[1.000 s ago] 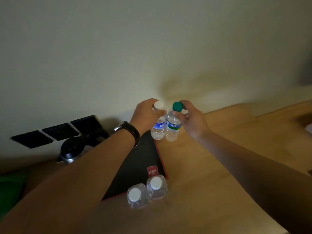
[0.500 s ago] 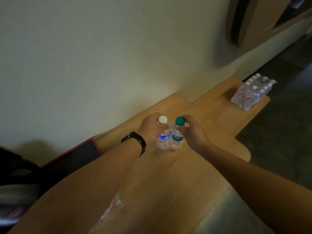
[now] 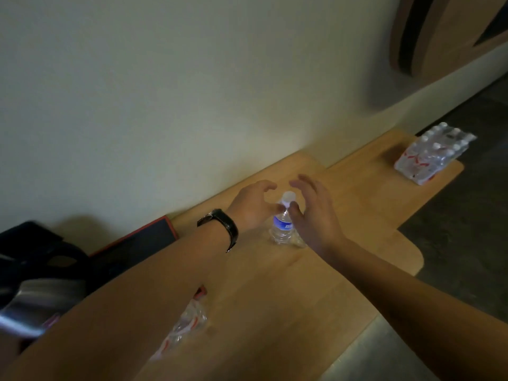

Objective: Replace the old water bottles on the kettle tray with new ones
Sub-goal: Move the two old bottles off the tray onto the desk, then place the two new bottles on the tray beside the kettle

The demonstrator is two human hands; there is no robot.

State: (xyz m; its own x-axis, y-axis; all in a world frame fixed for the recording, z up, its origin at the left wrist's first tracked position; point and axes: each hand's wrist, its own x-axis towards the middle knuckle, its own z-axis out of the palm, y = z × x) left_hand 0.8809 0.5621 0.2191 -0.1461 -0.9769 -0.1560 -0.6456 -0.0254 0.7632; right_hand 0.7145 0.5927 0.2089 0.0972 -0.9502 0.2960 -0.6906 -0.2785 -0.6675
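A small white-capped water bottle [image 3: 283, 224] with a blue label stands upright on the wooden counter [image 3: 343, 210]. My left hand [image 3: 251, 209], with a black watch on its wrist, hovers just left of it, fingers spread. My right hand [image 3: 312, 213] is open just right of it and hides the second, green-capped bottle except for a bit of clear plastic at its base. The black, red-edged kettle tray [image 3: 137, 243] lies to the left, with the steel kettle [image 3: 38, 298] at the left edge. New bottles [image 3: 181, 328] with red labels show under my left forearm.
A shrink-wrapped pack of water bottles [image 3: 431, 152] sits at the counter's far right end. The wall runs along the back of the counter. Dark floor lies to the right beyond the counter's rounded edge.
Both hands carried the two old bottles from the tray rightward onto the counter and have now let go, fingers opening. The view swung right with them.
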